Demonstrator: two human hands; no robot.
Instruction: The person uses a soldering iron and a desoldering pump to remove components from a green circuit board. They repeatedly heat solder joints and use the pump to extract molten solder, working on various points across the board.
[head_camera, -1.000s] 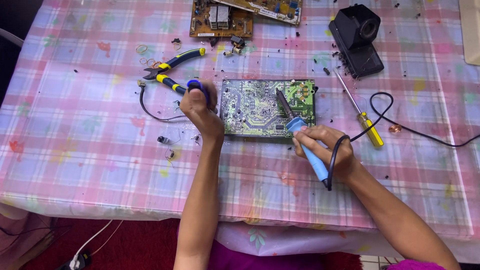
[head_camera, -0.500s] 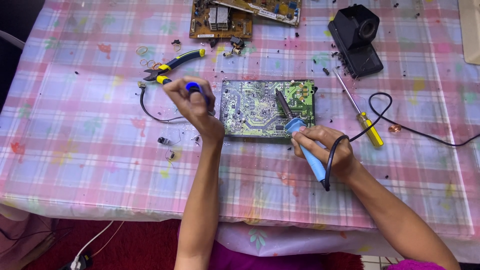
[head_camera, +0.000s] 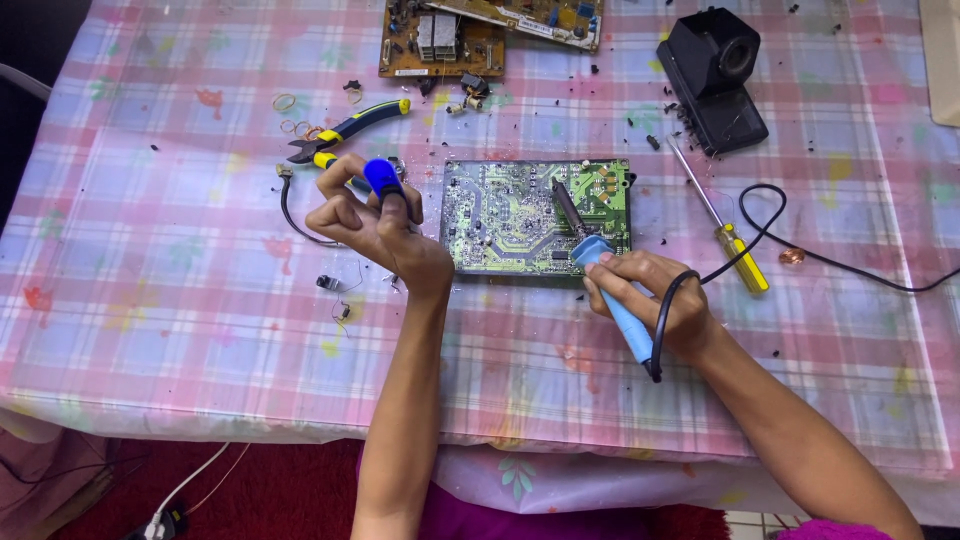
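A table (head_camera: 150, 330), covered with a pink and blue checked cloth, is filling the head view and carrying everything below. Near its centre a green circuit board (head_camera: 520, 215) is lying flat, solder side up, between the person's two hands. At the far edge a brown circuit board (head_camera: 440, 45) with mounted parts is resting partly under a second, paler board (head_camera: 540, 15). A black stand (head_camera: 715, 75) with a round opening is sitting at the upper right, well apart from the green board.

The right hand (head_camera: 650, 295) is grasping a soldering iron (head_camera: 610, 285) by its light blue handle, fingers wrapped around it; the dark tip is lying over the green circuit board's right half, though whether it is touching cannot be told. The iron's black cord (head_camera: 780, 215) is looping away to the right across the cloth. The left hand (head_camera: 375, 225) is closed around a small blue-tipped tool (head_camera: 382, 178), held upright just left of the green board; what kind of tool it is cannot be told.

Blue and yellow pliers (head_camera: 350, 130) are lying beyond the left hand. A yellow-handled screwdriver (head_camera: 720, 220) is lying slantwise to the right of the green board. A few rubber bands (head_camera: 290, 105) and small loose components (head_camera: 330, 283) are lying scattered on the cloth.
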